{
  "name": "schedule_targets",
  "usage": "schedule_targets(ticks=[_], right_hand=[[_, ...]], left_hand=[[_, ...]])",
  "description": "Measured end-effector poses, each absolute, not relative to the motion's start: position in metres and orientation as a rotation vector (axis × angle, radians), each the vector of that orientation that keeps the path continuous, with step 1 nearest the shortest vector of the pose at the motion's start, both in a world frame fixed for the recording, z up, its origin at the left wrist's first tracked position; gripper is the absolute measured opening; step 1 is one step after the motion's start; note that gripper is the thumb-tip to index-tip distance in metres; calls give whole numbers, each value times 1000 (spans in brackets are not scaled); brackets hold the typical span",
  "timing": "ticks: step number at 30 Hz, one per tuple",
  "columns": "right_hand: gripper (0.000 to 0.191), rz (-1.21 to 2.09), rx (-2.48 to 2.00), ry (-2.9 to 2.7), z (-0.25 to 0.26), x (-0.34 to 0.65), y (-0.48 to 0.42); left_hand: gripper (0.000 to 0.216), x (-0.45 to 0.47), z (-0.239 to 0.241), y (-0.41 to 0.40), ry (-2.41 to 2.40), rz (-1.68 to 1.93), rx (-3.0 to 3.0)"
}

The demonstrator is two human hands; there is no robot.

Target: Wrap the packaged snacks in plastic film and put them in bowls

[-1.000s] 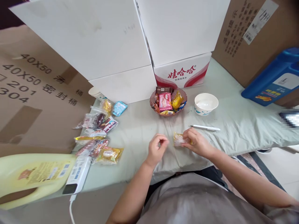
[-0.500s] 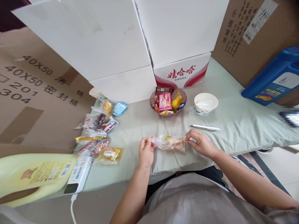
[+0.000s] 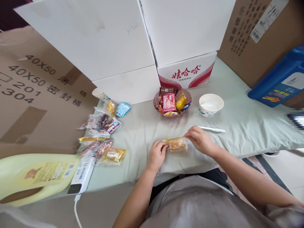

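Between my hands is a snack in a clear plastic wrapper (image 3: 177, 145), golden inside, held just above or on the cloth. My left hand (image 3: 156, 155) pinches its left end, thumb and fingers together. At its upper right corner, the closed fingers of my right hand (image 3: 201, 141) grip the wrapper edge. Just beyond the right hand lies a white pen (image 3: 212, 129). A pink glass bowl (image 3: 155, 109) of wrapped snacks stands past the held packet, with a pink packet (image 3: 168, 102) on top.
A paper bowl (image 3: 211, 109) stands right of the glass bowl. Several wrapped snacks (image 3: 113, 155) lie at the left, near a white power bank (image 3: 82, 174) with a cable and a pale yellow jug (image 3: 45, 158). White boxes (image 3: 125, 84) wall the back; a blue jug (image 3: 273, 85) stands right.
My left hand has moved right along the wrapper, closer to the snack's body. The wrapper's loose left end no longer shows. The right hand has shifted slightly left and up.
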State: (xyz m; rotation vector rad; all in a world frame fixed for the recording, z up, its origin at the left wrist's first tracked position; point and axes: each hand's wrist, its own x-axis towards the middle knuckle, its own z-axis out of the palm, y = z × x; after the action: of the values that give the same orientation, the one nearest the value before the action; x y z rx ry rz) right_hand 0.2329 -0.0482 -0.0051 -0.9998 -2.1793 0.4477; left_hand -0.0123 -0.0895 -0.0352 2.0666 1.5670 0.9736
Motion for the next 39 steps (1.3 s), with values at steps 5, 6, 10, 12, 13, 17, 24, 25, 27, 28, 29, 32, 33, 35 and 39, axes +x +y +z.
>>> schedule_targets(ticks=[5,6,10,12,13,17,24,25,27,28,29,32,33,35,39], right_hand=[[22,458,-1265,-2009,-9,296,-54],[22,428,-1308,-1988,-9,300,-56],[18,292,-1303,-1897,7,286,-66],[22,328,-1187,-1999,18,269,-71],[26,360,-1123,-2079,23,261,-75],[37,482,-913,-2469,30,240,-93],[22,610,-1239,-2939,15,233,-120],[23,602,-1288,-2930,14,231,-120],[22,607,-1366,-2920,14,226,-120],[20,615,-1396,-2925,14,224,-120],[19,626,-1419,-2934,14,222,-119],[19,691,-1467,-2933,14,218,-117],[21,737,-1488,-2908,13,218,-115],[23,869,-1517,-2817,12,220,-109],[19,1315,-1450,-2520,6,232,-92]], left_hand=[[14,-20,-39,-93,1574,1021,2158],[16,-18,-38,-93,1554,1039,2212],[8,-5,-25,-94,1475,1161,2433],[8,1,-15,-99,1452,1195,2523],[8,3,-10,-103,1425,1193,2570],[12,3,3,-126,1202,981,2770],[21,-5,-1,-153,1109,393,2719],[23,-4,-1,-152,1146,427,2731],[30,0,-1,-145,1268,497,2783],[34,2,-1,-141,1352,506,2805],[37,5,0,-135,1438,493,2815],[46,13,2,-118,1585,414,2773],[47,15,4,-112,1598,404,2745],[48,19,7,-97,1619,408,2691],[43,18,11,-64,1607,430,2607]])
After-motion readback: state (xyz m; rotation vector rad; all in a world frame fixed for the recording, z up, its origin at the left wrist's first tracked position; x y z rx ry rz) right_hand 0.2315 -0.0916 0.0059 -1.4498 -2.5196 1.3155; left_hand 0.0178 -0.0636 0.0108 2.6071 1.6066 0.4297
